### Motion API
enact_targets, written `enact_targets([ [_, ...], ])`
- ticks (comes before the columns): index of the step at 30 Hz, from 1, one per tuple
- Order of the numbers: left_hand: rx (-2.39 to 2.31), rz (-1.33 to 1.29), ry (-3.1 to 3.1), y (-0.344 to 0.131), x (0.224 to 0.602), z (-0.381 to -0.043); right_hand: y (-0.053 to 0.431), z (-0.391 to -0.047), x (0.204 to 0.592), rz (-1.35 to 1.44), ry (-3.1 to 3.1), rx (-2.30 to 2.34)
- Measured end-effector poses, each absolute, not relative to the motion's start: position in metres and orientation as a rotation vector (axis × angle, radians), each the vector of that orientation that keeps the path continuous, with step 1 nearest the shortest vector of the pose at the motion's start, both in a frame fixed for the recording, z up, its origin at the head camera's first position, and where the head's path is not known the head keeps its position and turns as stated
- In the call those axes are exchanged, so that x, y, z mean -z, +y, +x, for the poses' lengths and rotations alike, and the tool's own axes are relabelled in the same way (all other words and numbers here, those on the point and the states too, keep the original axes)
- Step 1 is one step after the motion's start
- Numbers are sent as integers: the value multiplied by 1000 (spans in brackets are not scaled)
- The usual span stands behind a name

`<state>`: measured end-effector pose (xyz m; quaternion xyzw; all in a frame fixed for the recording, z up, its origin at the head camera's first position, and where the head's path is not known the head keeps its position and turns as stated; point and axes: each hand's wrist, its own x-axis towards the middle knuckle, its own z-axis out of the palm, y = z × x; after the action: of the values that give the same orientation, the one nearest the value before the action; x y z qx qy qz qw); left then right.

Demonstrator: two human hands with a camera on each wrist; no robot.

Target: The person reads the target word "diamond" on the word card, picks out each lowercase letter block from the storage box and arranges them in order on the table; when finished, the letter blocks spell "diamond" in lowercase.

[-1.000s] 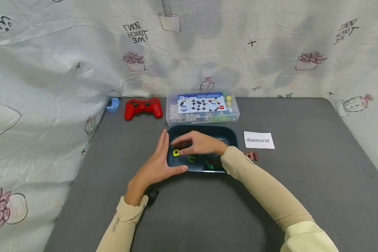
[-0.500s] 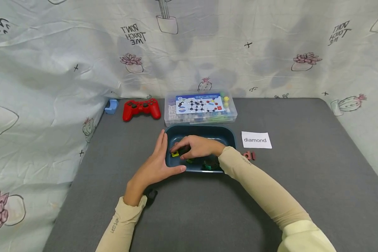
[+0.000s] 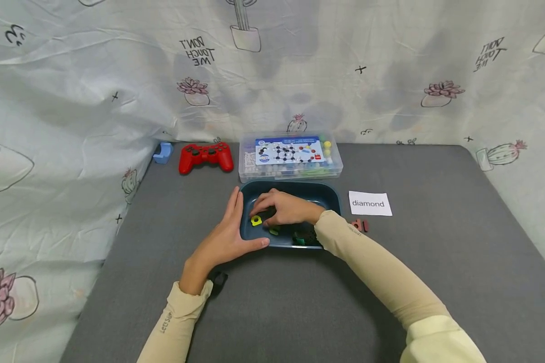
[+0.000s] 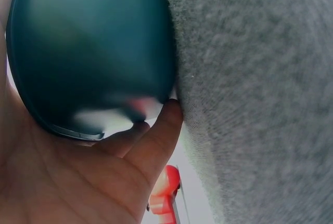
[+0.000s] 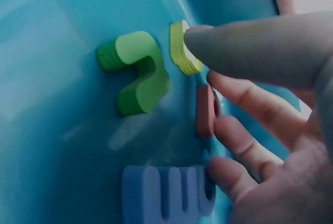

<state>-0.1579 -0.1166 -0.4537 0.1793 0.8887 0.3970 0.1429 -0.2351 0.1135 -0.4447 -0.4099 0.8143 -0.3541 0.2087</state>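
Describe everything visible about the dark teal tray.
The dark teal tray is a rounded rectangular, raised-sided container with a smooth, faintly glossy, plastic-looking surface. It sits upright on the grey table, in front of the clear plastic case. The left hand rests against its left end and near side; the right hand is inside, where toy letters lie.

Soft light leaves faint shadows on the bench (image 3: 277,312). The left-wrist view blurs the tray (image 4: 99,52); the right-wrist view looks bluish.

inside the dark teal tray (image 3: 315,194) are a yellow letter (image 5: 178,50) and a green letter (image 5: 150,86); behind it hangs a white, plant-patterned cloth (image 3: 313,65).
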Motion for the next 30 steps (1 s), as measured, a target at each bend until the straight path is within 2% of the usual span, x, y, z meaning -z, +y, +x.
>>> enact_targets([
  [21, -1173, 529, 2561, -118, 455, -159, 101, -236, 443, -1168, 2383, 780],
  [30, -1174, 510, 2558, -117, 455, -158, 102, -237, 444, -1028, 2407, 906],
])
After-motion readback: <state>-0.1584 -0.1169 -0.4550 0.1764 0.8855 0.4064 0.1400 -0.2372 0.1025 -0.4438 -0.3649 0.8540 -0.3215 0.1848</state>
